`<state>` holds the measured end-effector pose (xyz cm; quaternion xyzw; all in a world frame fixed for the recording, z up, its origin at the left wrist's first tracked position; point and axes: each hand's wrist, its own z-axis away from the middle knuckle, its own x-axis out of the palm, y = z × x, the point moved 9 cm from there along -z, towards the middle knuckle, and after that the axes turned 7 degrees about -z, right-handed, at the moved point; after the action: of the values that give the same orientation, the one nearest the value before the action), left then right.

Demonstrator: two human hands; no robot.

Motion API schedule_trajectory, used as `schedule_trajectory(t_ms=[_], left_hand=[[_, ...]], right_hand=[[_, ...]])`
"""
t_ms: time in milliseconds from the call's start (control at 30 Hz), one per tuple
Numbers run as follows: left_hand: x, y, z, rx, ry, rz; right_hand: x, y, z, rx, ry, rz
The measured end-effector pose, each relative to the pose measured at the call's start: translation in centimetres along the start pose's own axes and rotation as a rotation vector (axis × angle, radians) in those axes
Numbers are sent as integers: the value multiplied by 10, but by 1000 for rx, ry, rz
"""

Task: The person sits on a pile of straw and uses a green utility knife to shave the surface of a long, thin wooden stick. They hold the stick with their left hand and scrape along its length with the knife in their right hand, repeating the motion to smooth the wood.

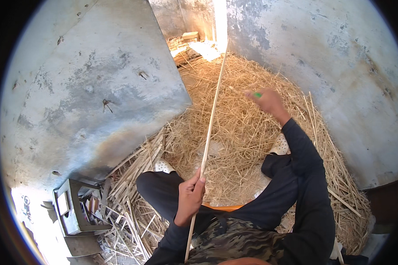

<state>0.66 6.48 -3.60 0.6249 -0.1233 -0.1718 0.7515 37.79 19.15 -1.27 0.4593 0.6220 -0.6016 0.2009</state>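
Observation:
A long, thin, pale bamboo strip runs from beside my lap up toward the bright gap at the far wall. My left hand is closed round its lower part, with the thumb lying along it. To the right of the strip and apart from it, my right hand is closed on a small green-handled tool. The tool's tip points left and is blurred, so I cannot make out its exact kind. Both hands are in front of my bent legs.
Straw-like shavings heap on the floor between my feet. Bundled strips lie at the left, beside a box-like wooden frame. Worn plaster walls stand on both sides. An orange seat shows beneath me; a block lies far back.

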Motion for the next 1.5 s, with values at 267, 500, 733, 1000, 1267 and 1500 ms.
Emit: schedule_trajectory(t_ms=[267, 500, 733, 1000, 1267, 1500], left_hand=[[13, 24, -14, 93, 3, -156], [8, 17, -8, 65, 27, -140], [6, 33, 6, 171, 60, -360], [11, 34, 26, 163, 16, -324], [26, 32, 67, 89, -198, -406], [12, -1, 88, -63, -173, -306]], right_hand=[[37, -141, 96, -586, -37, 6], [49, -150, 99, -627, 27, -5], [30, -159, 92, -779, 164, 32], [29, -107, 31, -589, 302, 181], [-13, -5, -52, -100, 326, 233], [-66, 182, -28, 504, 470, 26]])
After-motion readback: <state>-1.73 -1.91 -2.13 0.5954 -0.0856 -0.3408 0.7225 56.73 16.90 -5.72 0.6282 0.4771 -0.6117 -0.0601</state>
